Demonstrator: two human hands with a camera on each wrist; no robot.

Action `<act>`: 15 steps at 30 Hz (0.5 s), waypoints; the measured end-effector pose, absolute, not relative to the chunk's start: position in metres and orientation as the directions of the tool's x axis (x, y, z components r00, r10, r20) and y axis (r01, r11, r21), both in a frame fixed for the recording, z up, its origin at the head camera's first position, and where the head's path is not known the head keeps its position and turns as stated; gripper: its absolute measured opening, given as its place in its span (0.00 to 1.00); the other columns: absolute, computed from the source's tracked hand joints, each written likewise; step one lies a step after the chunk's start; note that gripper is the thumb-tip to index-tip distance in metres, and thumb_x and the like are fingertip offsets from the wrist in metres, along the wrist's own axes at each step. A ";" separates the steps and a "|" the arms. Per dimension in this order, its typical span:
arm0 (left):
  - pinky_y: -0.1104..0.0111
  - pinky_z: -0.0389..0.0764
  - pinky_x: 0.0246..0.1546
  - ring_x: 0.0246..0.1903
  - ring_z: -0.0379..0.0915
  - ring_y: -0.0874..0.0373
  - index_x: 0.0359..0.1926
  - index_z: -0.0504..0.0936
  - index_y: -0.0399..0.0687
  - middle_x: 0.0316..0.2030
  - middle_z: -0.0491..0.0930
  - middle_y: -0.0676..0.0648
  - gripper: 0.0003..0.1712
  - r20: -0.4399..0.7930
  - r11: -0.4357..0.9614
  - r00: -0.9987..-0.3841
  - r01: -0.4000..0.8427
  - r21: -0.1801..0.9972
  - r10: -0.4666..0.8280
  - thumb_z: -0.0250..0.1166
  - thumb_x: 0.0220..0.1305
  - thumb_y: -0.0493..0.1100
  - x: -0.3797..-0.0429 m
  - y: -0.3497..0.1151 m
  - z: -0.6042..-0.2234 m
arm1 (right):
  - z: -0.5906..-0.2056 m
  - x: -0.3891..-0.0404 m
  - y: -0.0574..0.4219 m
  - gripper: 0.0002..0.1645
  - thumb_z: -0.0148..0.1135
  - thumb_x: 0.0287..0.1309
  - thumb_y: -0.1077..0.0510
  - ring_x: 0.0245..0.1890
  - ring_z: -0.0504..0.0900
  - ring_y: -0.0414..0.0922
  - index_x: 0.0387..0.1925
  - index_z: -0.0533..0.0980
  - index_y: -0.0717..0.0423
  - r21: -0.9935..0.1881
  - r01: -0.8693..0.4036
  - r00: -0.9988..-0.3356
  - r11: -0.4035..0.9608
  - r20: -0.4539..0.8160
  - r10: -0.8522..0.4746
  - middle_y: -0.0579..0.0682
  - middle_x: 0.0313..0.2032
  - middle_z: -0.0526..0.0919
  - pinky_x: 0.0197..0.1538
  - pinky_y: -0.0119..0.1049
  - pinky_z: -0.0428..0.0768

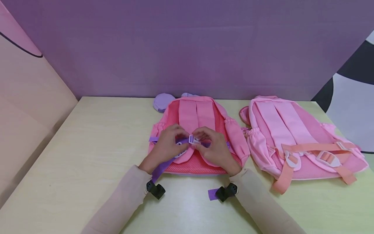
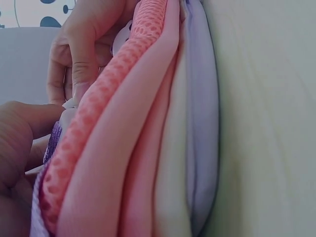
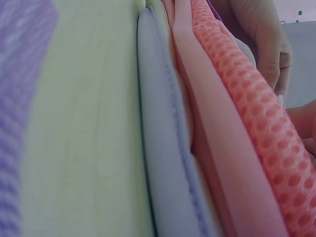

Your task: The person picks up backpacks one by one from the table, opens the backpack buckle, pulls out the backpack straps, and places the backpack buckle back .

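A pink backpack [image 1: 188, 113] lies with its straps and red mesh back panel facing up. Above its middle, a white plastic buckle [image 1: 191, 139] on purple webbing [image 1: 184, 141] sits between the two hands. My left hand [image 1: 167, 144] pinches the buckle's left side with thumb and fingers. From the right, my right hand [image 1: 214, 148] pinches its other end. The left wrist view has the left thumb and fingers [image 2: 19, 133] at the edge of the mesh panel [image 2: 94, 94], the right hand [image 2: 91, 39] beyond. Fingers partly hide the buckle.
To the right lies a second pink backpack [image 1: 280, 130] with orange straps [image 1: 315, 147]. A round lilac pouch [image 1: 163, 102] sits behind the first backpack. One purple strap end [image 1: 213, 194] rests on the table [image 1: 87, 162] near the right wrist. A purple panel [image 1: 187, 48] stands along the back.
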State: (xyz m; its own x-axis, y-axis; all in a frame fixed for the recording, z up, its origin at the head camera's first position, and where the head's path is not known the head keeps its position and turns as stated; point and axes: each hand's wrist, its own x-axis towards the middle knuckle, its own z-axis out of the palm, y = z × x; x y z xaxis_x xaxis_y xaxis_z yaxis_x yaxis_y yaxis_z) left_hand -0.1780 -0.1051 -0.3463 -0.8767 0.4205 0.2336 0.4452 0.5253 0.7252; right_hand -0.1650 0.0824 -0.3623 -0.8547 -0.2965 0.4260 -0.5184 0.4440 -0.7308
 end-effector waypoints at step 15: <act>0.64 0.80 0.43 0.42 0.75 0.55 0.41 0.85 0.40 0.40 0.77 0.46 0.13 0.244 0.508 -0.881 0.439 0.741 0.406 0.71 0.51 0.35 -0.176 -0.103 -0.347 | -0.360 -0.164 0.083 0.20 0.71 0.48 0.65 0.36 0.83 0.47 0.45 0.77 0.60 -0.720 -0.507 -0.861 0.474 0.400 -0.314 0.54 0.38 0.84 0.44 0.42 0.82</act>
